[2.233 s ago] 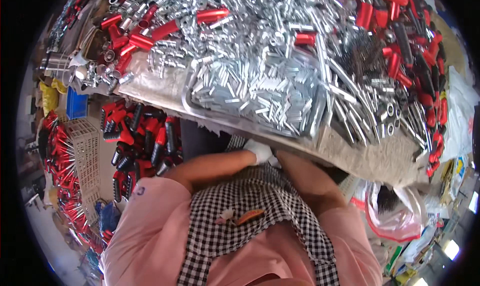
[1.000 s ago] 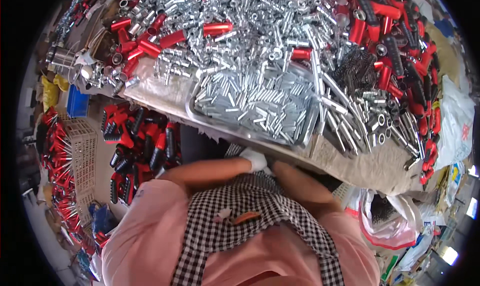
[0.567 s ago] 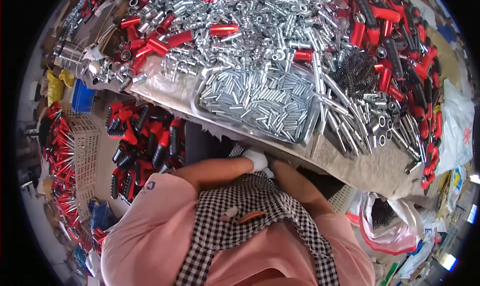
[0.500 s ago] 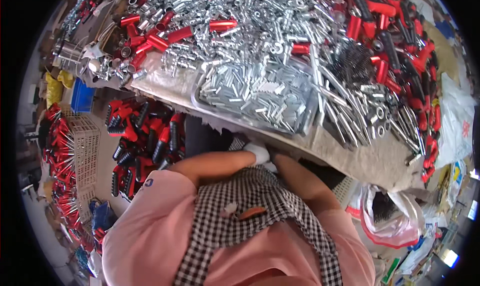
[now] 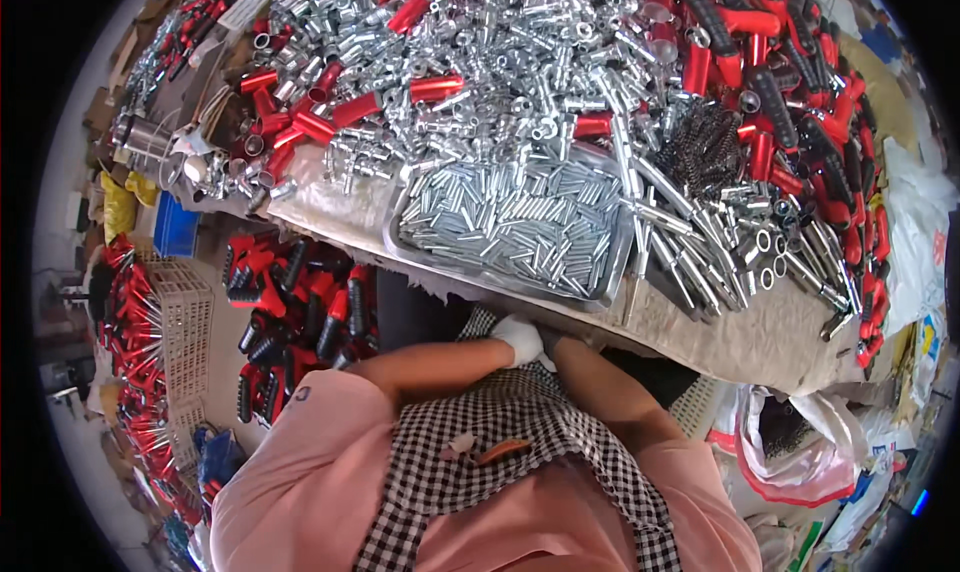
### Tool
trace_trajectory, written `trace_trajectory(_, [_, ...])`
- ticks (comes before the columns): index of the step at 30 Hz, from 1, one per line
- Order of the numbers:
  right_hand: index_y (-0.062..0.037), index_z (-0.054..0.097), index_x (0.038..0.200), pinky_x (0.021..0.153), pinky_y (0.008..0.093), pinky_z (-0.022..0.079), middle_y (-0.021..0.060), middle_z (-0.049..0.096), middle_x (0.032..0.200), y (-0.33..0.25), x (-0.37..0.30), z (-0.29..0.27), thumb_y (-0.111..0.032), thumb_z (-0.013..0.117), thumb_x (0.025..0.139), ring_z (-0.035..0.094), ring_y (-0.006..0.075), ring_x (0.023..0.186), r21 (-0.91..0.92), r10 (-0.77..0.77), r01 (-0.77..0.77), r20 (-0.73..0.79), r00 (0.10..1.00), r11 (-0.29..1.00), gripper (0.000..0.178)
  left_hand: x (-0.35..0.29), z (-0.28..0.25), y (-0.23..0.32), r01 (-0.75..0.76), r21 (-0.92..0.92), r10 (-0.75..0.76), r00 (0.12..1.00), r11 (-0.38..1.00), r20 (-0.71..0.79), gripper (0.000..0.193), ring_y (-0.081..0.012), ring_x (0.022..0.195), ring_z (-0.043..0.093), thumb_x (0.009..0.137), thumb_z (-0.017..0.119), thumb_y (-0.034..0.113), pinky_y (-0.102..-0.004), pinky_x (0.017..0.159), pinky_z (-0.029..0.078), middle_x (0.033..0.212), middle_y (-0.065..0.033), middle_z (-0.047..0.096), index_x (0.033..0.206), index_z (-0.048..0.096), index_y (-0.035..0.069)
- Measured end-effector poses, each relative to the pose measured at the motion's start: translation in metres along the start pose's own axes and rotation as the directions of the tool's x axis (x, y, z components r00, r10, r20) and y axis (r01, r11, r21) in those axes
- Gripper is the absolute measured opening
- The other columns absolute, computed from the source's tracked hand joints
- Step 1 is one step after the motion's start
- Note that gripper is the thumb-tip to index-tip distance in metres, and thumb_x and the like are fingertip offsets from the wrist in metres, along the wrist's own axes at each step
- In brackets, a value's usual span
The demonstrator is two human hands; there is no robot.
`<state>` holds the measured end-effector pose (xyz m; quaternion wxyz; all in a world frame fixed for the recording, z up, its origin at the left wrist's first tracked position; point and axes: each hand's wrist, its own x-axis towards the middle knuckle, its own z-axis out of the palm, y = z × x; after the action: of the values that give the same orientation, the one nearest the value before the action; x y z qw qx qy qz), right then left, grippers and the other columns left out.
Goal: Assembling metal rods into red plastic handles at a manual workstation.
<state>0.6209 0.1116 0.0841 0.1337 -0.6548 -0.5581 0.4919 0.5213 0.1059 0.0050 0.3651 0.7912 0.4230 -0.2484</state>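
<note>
My left hand (image 5: 520, 342), in a white glove, is low in my lap at the table's near edge, against my black-and-white checked apron (image 5: 455, 502). My right hand (image 5: 547, 360) meets it there, and only a sliver of white glove shows. The fingers of both hands are hidden, so whether they hold anything cannot be made out. Just beyond them, on the table, stands a clear plastic tray (image 5: 395, 234) of short silvery metal pins (image 5: 530, 212).
Silvery sockets and fittings (image 5: 480, 62) heap the table (image 5: 740, 347), with red sleeves and black-and-red handles (image 5: 765, 97) at right. Metal rods (image 5: 690, 252) lie right of the tray. At left, more handles (image 5: 300, 292) lie beside a beige crate (image 5: 185, 322); a white-and-red bag (image 5: 800, 452) stands right.
The whole view has shifted, with the table and lap sitting slightly lower in the picture. My hands stay together in my lap, and more of the left glove shows.
</note>
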Motion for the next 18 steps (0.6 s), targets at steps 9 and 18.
trace_trajectory(9, [-0.0096,0.047,0.143,0.108,0.0402,0.037,0.0199,0.052,0.139,0.028,-0.019,-0.015,-0.034,0.054,0.094,0.05,0.033,0.126,0.028,0.019,-0.019,-0.003,1.0,0.999,0.055,-0.017,-0.043,0.002,-0.122,-0.027,0.122,0.992,0.992,0.025,0.032,-0.0345,0.096,0.068,0.077,0.061,0.022,-0.0412,0.081,0.053,0.106,-0.0212,0.07,0.098,0.074,0.001])
trace_trajectory(18, [-0.0097,0.047,0.143,0.107,0.0404,0.038,0.02,0.053,0.138,-0.004,-0.006,-0.012,-0.034,0.055,0.093,0.051,0.0336,0.125,0.083,0.048,-0.05,0.018,0.999,0.995,0.056,-0.001,-0.029,-0.002,0.0,-0.034,0.002,0.998,0.999,0.065,0.038,-0.0314,0.109,0.064,0.087,0.056,0.031,-0.0426,0.089,0.05,0.122,-0.0183,0.065,0.113,0.07,0.009])
